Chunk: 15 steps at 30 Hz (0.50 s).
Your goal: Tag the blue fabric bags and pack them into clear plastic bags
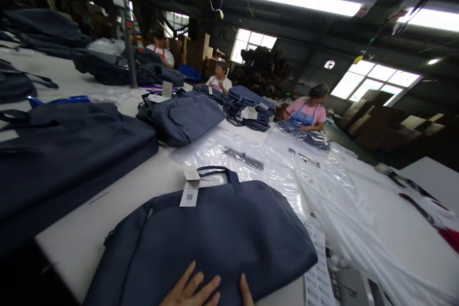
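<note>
A dark navy fabric bag (222, 229) lies on its side on the white table right in front of me. Its short handle (233, 177) points away from me, and a white paper tag (190, 193) hangs beside it. My left hand (195, 289) rests on the near part of the bag with fingers spread over the cloth. Just to its right, one outstretched digit of my right hand (246, 290) touches the same fabric; the rest of that hand is below the frame.
Another navy bag (71, 162) lies at left, with more bags (186, 117) behind. Clear plastic sleeves (276, 186) cover the table beyond. A label sheet (317, 267) and white strips (344, 220) lie at right. Several people work farther back, including one in a blue apron (304, 114).
</note>
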Each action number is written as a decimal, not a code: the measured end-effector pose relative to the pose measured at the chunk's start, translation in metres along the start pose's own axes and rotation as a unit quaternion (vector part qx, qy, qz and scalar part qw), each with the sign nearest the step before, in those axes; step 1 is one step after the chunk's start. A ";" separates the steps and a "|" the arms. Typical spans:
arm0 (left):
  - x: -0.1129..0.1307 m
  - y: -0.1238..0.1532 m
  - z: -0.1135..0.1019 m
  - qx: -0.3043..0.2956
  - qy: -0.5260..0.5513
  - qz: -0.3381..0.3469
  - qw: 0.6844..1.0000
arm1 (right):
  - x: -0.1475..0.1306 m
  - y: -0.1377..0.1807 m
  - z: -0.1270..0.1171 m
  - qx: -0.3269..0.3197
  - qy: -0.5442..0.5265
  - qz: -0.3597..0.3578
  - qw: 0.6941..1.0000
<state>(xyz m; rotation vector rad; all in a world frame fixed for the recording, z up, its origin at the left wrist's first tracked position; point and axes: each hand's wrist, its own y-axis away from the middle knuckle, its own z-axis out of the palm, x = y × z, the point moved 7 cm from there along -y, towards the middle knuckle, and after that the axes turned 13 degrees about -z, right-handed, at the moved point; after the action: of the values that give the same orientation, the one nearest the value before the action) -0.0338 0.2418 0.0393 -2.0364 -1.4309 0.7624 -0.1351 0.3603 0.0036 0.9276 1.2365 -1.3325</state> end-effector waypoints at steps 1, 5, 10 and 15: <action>-0.005 -0.009 -0.008 -0.031 0.008 0.015 0.999 | -0.006 -0.011 -0.007 0.022 -0.004 0.002 1.000; -0.029 -0.046 -0.038 -0.070 0.030 -0.019 0.997 | -0.076 -0.062 -0.035 0.139 -0.050 -0.022 0.989; -0.038 -0.059 -0.064 0.058 0.114 -0.102 0.986 | -0.253 -0.103 -0.033 0.085 0.035 -0.149 0.985; -0.042 -0.038 -0.084 0.043 0.166 -0.119 0.978 | -0.372 -0.093 0.035 -0.065 0.406 -0.338 0.847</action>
<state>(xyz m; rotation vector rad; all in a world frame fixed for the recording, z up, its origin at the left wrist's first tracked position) -0.0106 0.2042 0.1311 -1.7829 -1.3861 0.3563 -0.1661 0.3858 0.3863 1.0396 2.4567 -1.3754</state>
